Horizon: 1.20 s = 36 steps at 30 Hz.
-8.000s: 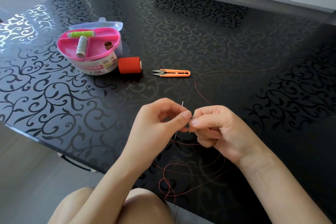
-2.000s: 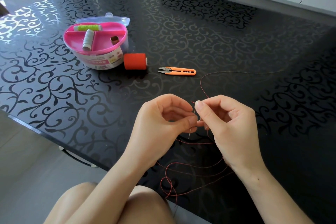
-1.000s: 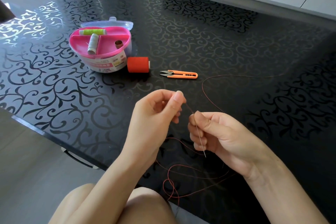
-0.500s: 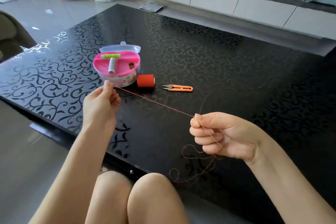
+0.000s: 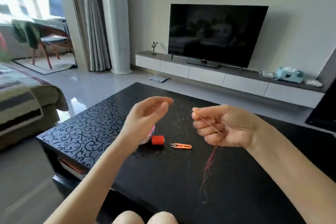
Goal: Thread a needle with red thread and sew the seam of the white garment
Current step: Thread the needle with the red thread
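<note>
right hand point(image 5: 224, 127): centre-right of frame, raised over the table point(image 5: 87, 132); thumb and curled fingers pinching the needle point(image 5: 207, 122), probably to keep it steady while the thread gets pulled
needle: slanting from the fingertips at upper left down toward the palm; held up high, likely for a good look at the eye end
red thread point(image 5: 209, 162): hanging in loose strands from under the right hand down to the tabletop, lower right of centre; likely the long tail waiting to be drawn through
left hand point(image 5: 148, 112): centre of frame, lifted, well apart from the right; fingers gently curved and blurry; can't tell whether pinching a thread end or just relaxed
red spool point(image 5: 157, 140) and orange snips point(image 5: 181, 145): lower centre, just beside each other; parked within reach for cutting
pink sewing box point(image 5: 151, 132): mostly hidden behind the left wrist
white garment: nowhere in frame; so probably nowhere near the stitching part yet
</note>
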Motion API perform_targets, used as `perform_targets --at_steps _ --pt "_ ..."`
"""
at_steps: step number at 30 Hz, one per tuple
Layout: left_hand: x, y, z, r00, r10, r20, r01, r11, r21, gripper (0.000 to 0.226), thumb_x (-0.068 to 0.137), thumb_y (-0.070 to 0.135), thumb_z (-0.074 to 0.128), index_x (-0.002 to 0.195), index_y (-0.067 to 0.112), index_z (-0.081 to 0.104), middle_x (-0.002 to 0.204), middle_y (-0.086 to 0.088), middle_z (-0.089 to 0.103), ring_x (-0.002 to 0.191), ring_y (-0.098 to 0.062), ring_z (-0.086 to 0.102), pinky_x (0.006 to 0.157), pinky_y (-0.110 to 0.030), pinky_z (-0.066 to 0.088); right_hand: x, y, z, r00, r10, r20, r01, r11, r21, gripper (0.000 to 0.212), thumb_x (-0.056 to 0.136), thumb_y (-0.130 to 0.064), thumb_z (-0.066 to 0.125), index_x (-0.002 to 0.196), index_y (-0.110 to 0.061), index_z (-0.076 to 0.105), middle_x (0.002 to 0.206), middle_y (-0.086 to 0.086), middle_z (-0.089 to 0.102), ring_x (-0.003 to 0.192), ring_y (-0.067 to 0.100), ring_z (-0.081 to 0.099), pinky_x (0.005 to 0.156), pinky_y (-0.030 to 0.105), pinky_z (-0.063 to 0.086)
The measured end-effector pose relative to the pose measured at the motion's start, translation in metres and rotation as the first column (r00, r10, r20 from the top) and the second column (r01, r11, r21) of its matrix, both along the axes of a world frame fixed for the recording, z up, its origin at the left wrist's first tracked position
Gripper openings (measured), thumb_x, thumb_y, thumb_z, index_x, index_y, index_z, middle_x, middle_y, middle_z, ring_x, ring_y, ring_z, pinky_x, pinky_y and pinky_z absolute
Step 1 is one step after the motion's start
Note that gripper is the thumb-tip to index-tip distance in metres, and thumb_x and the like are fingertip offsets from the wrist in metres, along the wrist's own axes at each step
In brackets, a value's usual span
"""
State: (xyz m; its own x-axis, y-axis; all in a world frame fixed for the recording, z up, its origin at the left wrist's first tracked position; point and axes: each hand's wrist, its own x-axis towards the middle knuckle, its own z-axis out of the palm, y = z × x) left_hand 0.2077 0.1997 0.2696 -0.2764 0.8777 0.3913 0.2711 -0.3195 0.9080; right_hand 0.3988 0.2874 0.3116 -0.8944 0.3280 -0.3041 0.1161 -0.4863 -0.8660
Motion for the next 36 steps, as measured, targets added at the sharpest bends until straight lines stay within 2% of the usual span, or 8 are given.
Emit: perform_targets --at_steps 3,9,15,19,24,27,32,36 --pt "0.027 -0.015 0.032 0.975 -0.220 -0.019 0.220 0.975 0.034 0.021 0.089 0.013 0.062 0.107 0.021 0.068 0.104 0.005 0.073 0.100 -0.007 0.067 0.084 -0.016 0.050 -0.003 -0.015 0.028 1.000 0.007 -0.015 -0.007 1.000 0.029 0.039 0.050 -0.014 0.092 0.073 -0.009 0.061 0.053 -0.006 0.037 0.040 0.002 0.031 0.034 0.013 0.027" --pt "0.038 -0.026 0.060 0.973 -0.058 -0.223 0.102 0.976 0.192 0.025 0.085 0.016 0.069 0.091 0.040 0.066 0.090 0.013 0.071 0.085 0.001 0.065 0.076 -0.013 0.049 0.003 -0.032 0.060 0.998 0.000 -0.058 0.002 0.999 0.039 0.047 0.053 -0.009 0.090 0.088 -0.008 0.057 0.055 -0.005 0.036 0.039 0.003 0.032 0.032 0.015 0.030" --pt "0.039 -0.038 0.074 0.926 0.029 -0.377 0.068 0.968 0.241 0.022 0.087 0.022 0.068 0.091 0.043 0.064 0.076 0.025 0.062 0.072 0.004 0.055 0.067 -0.008 0.040 0.005 -0.052 0.075 0.984 -0.175 -0.034 0.179 0.972 0.155 0.009 0.074 -0.012 0.064 0.075 -0.010 0.055 0.049 -0.006 0.032 0.035 0.001 0.024 0.033 0.012 0.018" --pt "0.038 -0.040 0.074 0.867 0.125 -0.482 0.053 0.939 0.339 0.013 0.085 0.024 0.071 0.095 0.033 0.070 0.074 0.010 0.061 0.065 -0.008 0.051 0.059 -0.011 0.038 0.008 -0.055 0.070 0.993 -0.079 -0.092 0.081 0.997 0.021 0.041 0.050 -0.002 0.090 0.076 -0.007 0.059 0.049 -0.005 0.035 0.034 0.003 0.029 0.030 0.014 0.024" --pt "0.035 -0.038 0.070 0.824 0.179 -0.538 0.104 0.885 0.454 0.024 0.080 0.035 0.071 0.093 0.017 0.076 0.070 0.013 0.056 0.060 -0.001 0.048 0.058 -0.007 0.035 0.012 -0.056 0.059 0.992 -0.044 -0.121 0.039 0.998 -0.044 0.033 0.054 -0.002 0.089 0.074 -0.004 0.062 0.050 -0.004 0.035 0.035 0.003 0.031 0.031 0.014 0.026" --pt "0.029 -0.033 0.067 0.766 0.209 -0.608 0.171 0.845 0.506 0.025 0.080 0.033 0.067 0.088 0.012 0.077 0.068 0.010 0.058 0.064 -0.001 0.051 0.062 -0.005 0.038 0.013 -0.060 0.054 0.990 -0.133 -0.056 0.138 0.985 0.102 0.011 0.073 -0.009 0.072 0.069 -0.004 0.064 0.048 -0.005 0.034 0.036 0.002 0.027 0.032 0.013 0.023" --pt "0.025 -0.025 0.066 0.642 0.247 -0.725 0.316 0.777 0.545 0.020 0.083 0.026 0.065 0.080 0.010 0.077 0.067 0.004 0.063 0.065 -0.006 0.051 0.067 -0.005 0.038 0.019 -0.058 0.052 0.983 -0.180 -0.032 0.174 0.868 0.465 0.026 0.075 -0.020 0.065 0.052 -0.015 0.055 0.047 -0.007 0.026 0.038 0.003 0.019 0.038 0.014 0.016" --pt "0.023 -0.030 0.073 0.792 0.163 -0.588 0.185 0.855 0.485 0.014 0.079 0.035 0.070 0.077 0.021 0.074 0.063 0.018 0.058 0.062 -0.001 0.052 0.062 -0.006 0.039 0.024 -0.043 0.045 0.989 -0.119 -0.088 0.145 0.908 0.394 0.018 0.067 -0.029 0.077 0.064 -0.013 0.068 0.049 -0.007 0.034 0.039 0.002 0.025 0.036 0.012 0.022"
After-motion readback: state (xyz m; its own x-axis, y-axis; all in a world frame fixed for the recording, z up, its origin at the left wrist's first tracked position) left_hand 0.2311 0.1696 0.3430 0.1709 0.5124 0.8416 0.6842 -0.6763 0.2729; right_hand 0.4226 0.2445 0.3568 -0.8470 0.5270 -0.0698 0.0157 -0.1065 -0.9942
